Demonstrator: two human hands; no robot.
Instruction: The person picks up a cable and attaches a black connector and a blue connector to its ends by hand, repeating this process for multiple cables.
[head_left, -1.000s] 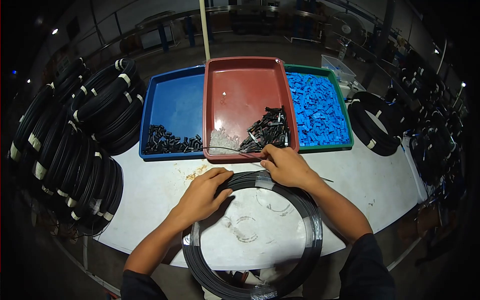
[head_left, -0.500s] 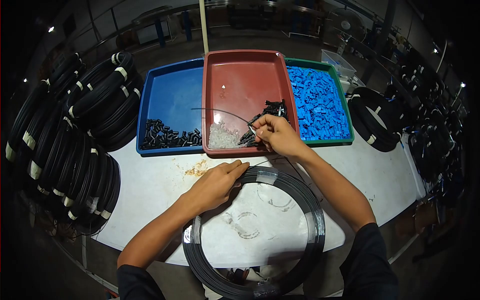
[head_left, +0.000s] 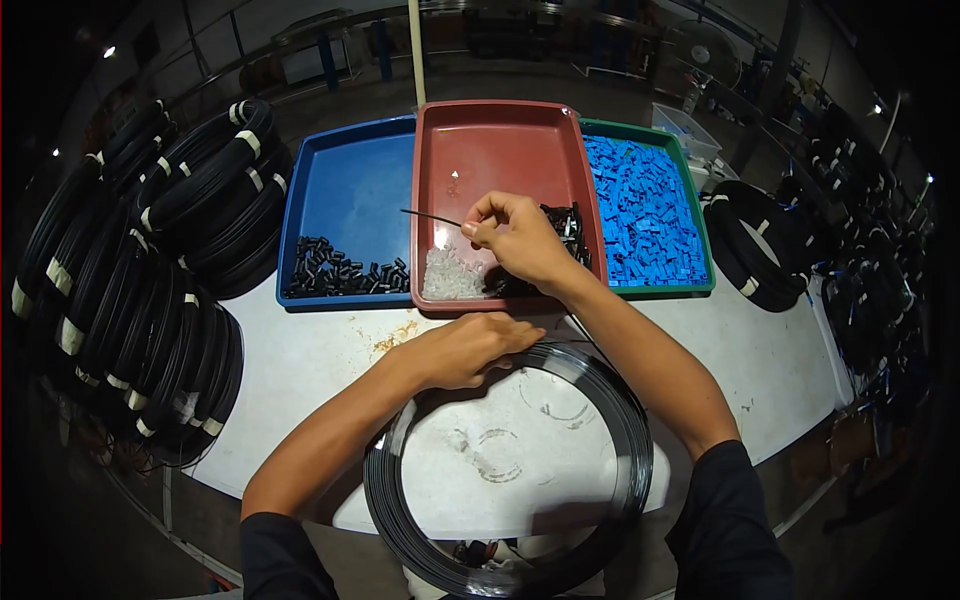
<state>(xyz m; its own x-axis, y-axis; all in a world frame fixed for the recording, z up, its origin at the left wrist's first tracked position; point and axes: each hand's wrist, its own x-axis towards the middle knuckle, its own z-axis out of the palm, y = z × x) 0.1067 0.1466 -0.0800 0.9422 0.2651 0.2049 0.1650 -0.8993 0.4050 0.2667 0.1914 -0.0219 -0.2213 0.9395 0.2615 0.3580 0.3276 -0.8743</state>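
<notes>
A coil of black cable (head_left: 640,470) leans upright-tilted against the front edge of the white table, with clear tape wrapped round it in places. My left hand (head_left: 475,350) is on the coil's upper left, fingers together and curled over it; the thumb is hidden. Above the red tray (head_left: 500,140), my right hand (head_left: 520,240) pinches the coil's loose cable end (head_left: 432,215), whose tip sticks out to the left. Beneath that hand lie small clear plastic pieces (head_left: 452,275) and black plastic pieces (head_left: 570,228), partly covered by it.
Left of the red tray is a blue tray (head_left: 350,180) with short black pieces (head_left: 340,270). A green tray (head_left: 705,250) on the right holds many blue pieces (head_left: 645,210). Stacked cable coils (head_left: 130,320) crowd the left side; another coil (head_left: 755,245) lies at right.
My right hand has moved left and slightly up along the loose cable, leaving a shorter tip showing. My left hand has shifted right, and the coil's taped spots have turned clockwise.
</notes>
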